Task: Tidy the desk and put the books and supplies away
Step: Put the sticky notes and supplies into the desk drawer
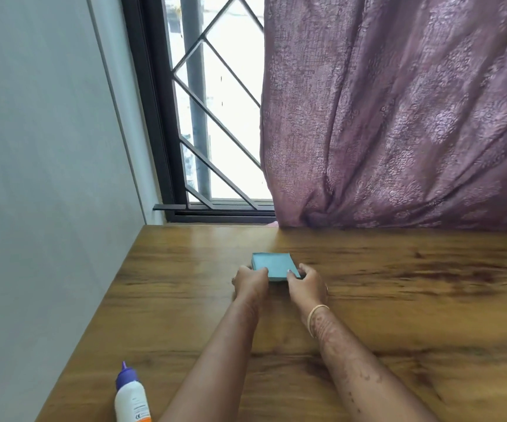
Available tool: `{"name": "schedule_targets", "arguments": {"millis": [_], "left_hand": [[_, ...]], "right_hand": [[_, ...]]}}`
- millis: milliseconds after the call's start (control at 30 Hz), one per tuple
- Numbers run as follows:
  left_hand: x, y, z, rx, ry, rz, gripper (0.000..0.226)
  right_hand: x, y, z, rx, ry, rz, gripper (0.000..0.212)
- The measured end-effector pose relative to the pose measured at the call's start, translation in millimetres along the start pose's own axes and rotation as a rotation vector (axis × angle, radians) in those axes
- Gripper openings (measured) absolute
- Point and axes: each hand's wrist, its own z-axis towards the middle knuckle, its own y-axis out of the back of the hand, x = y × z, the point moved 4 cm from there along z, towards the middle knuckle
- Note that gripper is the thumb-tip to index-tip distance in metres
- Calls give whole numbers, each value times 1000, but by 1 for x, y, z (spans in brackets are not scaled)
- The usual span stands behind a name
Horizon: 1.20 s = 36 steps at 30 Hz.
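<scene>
Far back, a mauve patterned curtain (398, 111) fills the upper right, its lower folds bunched where they meet the far edge of the desk (398, 315). That desk is glossy brown wood grain and spans the whole near half of the view. A pale grey wall (39, 147) runs down the left side, touching the desk's left edge. Between wall and curtain stands a dark-framed window (215, 117) with a diagonal grille, bright daylight behind it.

Two bare forearms reach in from the near edge toward the middle of the desk. A white glue bottle (130, 397) with a purple cap stands at the near left, well apart from them.

The left hand (250, 281) curls its fingers round the near left corner of a blue pad (273, 264). The right hand (307, 283) grips the near right corner, thumb on top. The pad lies flat on the desk at its middle, between the hands, nearer the far edge. A thin gold bangle (314, 318) circles the right wrist.
</scene>
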Motion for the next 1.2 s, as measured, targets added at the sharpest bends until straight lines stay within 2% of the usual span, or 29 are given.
{"name": "schedule_targets", "arguments": {"millis": [67, 167, 267, 433, 533, 700, 800, 900, 1200], "left_hand": [[3, -2, -7, 23, 17, -120, 52], [10, -3, -28, 45, 40, -273, 34], [22, -6, -58, 50, 97, -404, 27], [34, -4, -124, 38, 62, -456, 35], [46, -4, -168, 71, 49, -456, 34], [88, -10, -244, 147, 81, -379, 42], [115, -17, -294, 192, 82, -348, 38], [146, -19, -339, 227, 128, -321, 27], [228, -39, -427, 289, 197, -95, 31]], "right_hand": [[-1, 9, -8, 19, -31, 163, 46], [-4, 28, -25, 46, -69, 376, 48], [-16, 42, -43, 58, -99, 479, 49], [-39, 74, -86, 74, -126, 613, 47], [-56, 103, -119, 108, -158, 698, 39], [-94, 165, -173, 96, -118, 680, 22], [-127, 202, -207, 112, -107, 657, 16], [-169, 231, -237, 150, -118, 606, 12], [-274, 299, -302, 241, -156, 372, 10]]}}
